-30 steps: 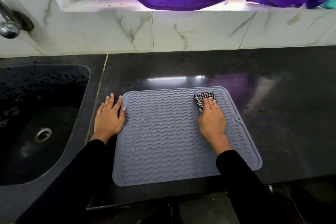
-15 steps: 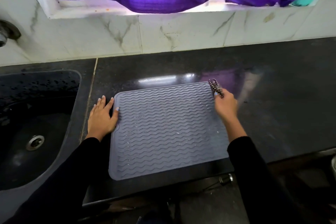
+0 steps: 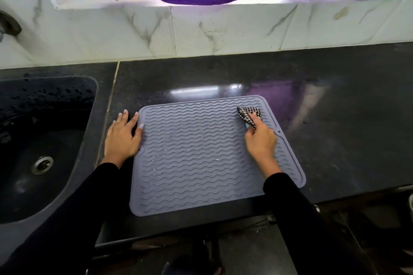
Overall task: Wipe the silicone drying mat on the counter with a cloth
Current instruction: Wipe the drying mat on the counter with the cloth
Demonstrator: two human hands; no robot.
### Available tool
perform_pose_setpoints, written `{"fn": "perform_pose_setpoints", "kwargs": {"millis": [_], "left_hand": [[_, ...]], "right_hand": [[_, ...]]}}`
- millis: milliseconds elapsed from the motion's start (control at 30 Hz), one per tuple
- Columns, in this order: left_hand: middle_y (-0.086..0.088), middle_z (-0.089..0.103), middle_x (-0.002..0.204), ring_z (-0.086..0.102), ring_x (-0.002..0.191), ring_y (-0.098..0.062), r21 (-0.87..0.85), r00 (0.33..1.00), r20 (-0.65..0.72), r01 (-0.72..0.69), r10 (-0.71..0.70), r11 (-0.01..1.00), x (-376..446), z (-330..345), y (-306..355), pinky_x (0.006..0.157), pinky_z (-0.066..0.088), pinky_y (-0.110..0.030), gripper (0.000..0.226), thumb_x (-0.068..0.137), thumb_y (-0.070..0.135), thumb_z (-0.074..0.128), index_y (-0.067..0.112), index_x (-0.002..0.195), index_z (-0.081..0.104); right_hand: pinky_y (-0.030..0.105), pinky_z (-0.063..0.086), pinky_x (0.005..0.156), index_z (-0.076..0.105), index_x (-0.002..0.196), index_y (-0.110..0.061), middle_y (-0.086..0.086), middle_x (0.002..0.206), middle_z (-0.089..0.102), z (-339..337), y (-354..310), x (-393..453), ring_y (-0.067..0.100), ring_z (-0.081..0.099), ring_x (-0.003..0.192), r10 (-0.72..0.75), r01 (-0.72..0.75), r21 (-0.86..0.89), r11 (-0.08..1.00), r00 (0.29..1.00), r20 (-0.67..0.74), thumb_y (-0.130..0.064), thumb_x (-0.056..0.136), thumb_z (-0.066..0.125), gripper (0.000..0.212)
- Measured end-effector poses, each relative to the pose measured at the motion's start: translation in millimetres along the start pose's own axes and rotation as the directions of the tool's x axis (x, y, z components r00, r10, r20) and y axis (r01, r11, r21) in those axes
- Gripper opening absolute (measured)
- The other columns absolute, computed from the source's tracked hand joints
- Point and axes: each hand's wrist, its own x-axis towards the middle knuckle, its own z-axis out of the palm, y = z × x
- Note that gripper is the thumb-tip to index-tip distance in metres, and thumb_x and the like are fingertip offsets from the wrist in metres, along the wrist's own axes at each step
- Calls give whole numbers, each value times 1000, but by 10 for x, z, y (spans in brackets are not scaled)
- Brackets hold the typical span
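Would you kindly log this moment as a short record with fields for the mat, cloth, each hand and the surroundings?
mat: grey, wavy ridges, flat on the dark counter, droplets glinting mid-mat
cloth: checked, bunched, pressed on the mat's far right corner
right hand: gripping the cloth
left hand: flat on the counter, fingertips on the mat's left edge
sink: left of the mat, wet

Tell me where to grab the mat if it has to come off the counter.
Take the mat by its near left corner, from the counter's front edge: it lies flat, that corner is bare, and it probably peels up easily. The left hand holds the left edge; the right hand, with the cloth, covers the far right.
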Motion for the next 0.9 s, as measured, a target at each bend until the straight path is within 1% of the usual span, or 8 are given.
{"fn": "perform_pose_setpoints", "kwargs": {"millis": [133,233,300,433,500,600,700,900], "left_hand": [[-20,25,151,17,142,-32,-129,999,40,28,-23,991,-38,-71,1,116,10,-43,66,85,45,29,8,139,40],[-20,24,151,16,142,-33,-200,997,76,37,-23,979,-126,-118,48,116,7,-45,59,90,38,38,6,139,39],[-18,21,153,13,143,-30,-184,995,95,45,-28,982,-251,-104,84,116,4,-44,55,96,35,40,6,142,34],[-12,14,155,8,145,-24,-10,997,77,-5,6,1000,-528,-7,107,117,2,-40,59,98,40,27,8,146,20],[-11,13,156,8,145,-23,40,998,68,2,-5,999,-562,33,122,117,2,-40,63,96,42,20,5,147,17],[-11,11,156,6,145,-23,82,997,72,19,-25,996,-553,58,141,117,2,-42,62,97,40,18,4,147,15],[-11,11,156,7,145,-22,88,998,68,10,-16,996,-564,54,143,117,1,-41,71,89,45,11,5,147,15],[-11,13,156,8,145,-23,92,998,60,12,-18,996,-558,36,146,116,3,-42,74,87,48,9,5,147,18]], "right_hand": [[26,42,84,56,128,-18,7,115,65,-136,63,78,23,59,102,105,-106,277,955,994,16,-12,91,51,37],[32,46,90,60,123,-7,9,110,66,-250,123,222,23,60,100,258,-305,613,729,952,167,-9,90,52,34],[38,48,90,63,117,-7,4,98,66,-322,167,290,27,61,100,337,-351,647,677,929,151,-14,85,55,35],[39,40,96,58,124,-18,13,114,64,-518,85,-115,35,54,113,220,-186,295,937,972,-86,-13,90,49,36],[34,37,97,45,135,-14,14,129,55,-336,127,-403,34,48,121,88,-85,108,991,996,-32,-12,94,44,41],[34,8,116,8,149,-7,13,157,7,16,228,-601,26,7,145,-103,130,-263,956,988,114,-28,98,32,60],[36,-3,117,-3,149,-7,12,157,-9,71,250,-530,23,-8,145,-51,108,-324,940,982,181,-35,98,26,64],[33,0,117,-1,149,-10,6,157,-7,-14,261,-489,18,-5,146,-88,152,-288,945,970,225,-34,99,29,63]]}}
